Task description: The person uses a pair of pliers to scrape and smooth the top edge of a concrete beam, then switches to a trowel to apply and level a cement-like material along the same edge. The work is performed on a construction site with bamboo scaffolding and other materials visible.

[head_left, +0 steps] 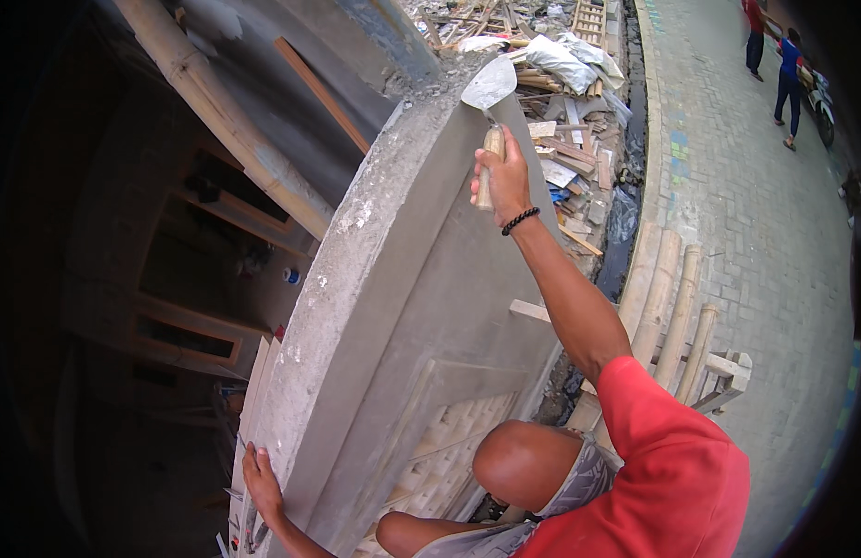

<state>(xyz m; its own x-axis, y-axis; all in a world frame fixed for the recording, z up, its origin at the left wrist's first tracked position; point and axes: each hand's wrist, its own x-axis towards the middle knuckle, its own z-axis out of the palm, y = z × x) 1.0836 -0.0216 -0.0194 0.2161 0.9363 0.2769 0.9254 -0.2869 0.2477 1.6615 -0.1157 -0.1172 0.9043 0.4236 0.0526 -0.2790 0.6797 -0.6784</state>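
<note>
My right hand [506, 177] is closed around the wooden handle of a trowel [491, 84]. The trowel's grey, mortar-smeared blade lies at the far end of a concrete ledge [342, 251], by its outer edge. Rough cement and whitish specks cover the ledge's top, while its side face is smoother. At the near left, my left hand [262, 484] rests against the ledge's inner edge with the fingers stretched out and nothing held. A dark beaded bracelet [521, 220] circles my right wrist.
Bamboo poles [668, 307] form a platform at the right, near my knee [528, 465]. A thick bamboo post [226, 112] leans at the left. Rubble and scrap wood [570, 139] lie beyond the ledge, beside a narrow drain [626, 223]. Two people and a motorbike [821, 107] are on the paved lane.
</note>
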